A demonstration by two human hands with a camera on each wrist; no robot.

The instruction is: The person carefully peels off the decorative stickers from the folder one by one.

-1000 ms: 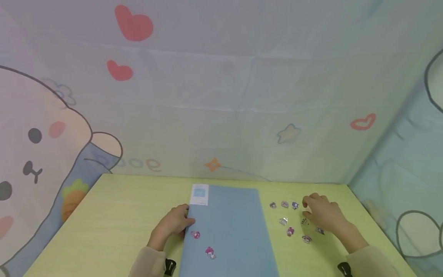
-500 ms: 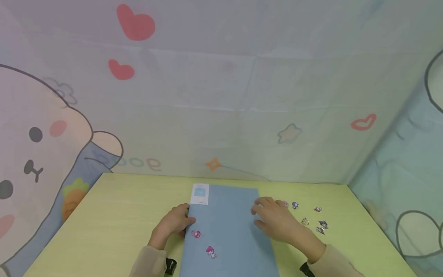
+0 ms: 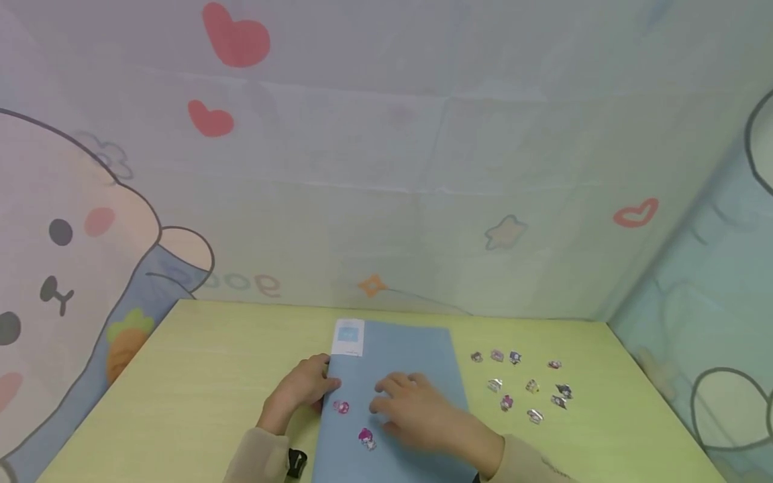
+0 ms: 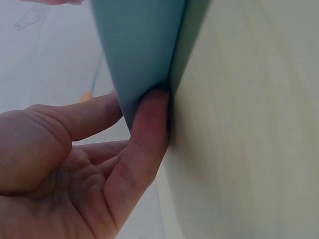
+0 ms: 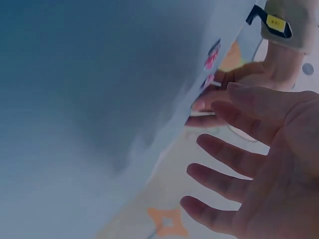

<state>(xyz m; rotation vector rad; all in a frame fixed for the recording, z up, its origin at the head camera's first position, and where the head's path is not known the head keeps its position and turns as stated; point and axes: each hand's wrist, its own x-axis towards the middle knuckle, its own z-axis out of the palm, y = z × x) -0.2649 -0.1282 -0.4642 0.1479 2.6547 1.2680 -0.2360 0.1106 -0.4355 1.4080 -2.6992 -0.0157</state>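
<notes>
A blue folder (image 3: 417,355) with a white label (image 3: 348,337) at its upper left corner lies on the table. At its left edge my left hand (image 3: 304,387) pinches the cover, thumb on top and a finger underneath, as the left wrist view shows (image 4: 149,129). Two small pink character stickers, an upper one (image 3: 342,407) and a lower one (image 3: 367,439), are on the folder's left half. Over the folder's middle, just right of these stickers, is my right hand (image 3: 423,412). Its fingers are spread and relaxed, and the right wrist view shows nothing in them.
Several loose character stickers (image 3: 506,402) are scattered on the yellow-green table (image 3: 598,429) right of the folder. A printed cloth backdrop (image 3: 386,201) rises along the table's back edge, and another printed cloth (image 3: 718,295) hangs at the right.
My right hand has moved left from above the loose stickers to over the folder's middle, uncovering those stickers. The left hand keeps its hold on the folder's edge.
</notes>
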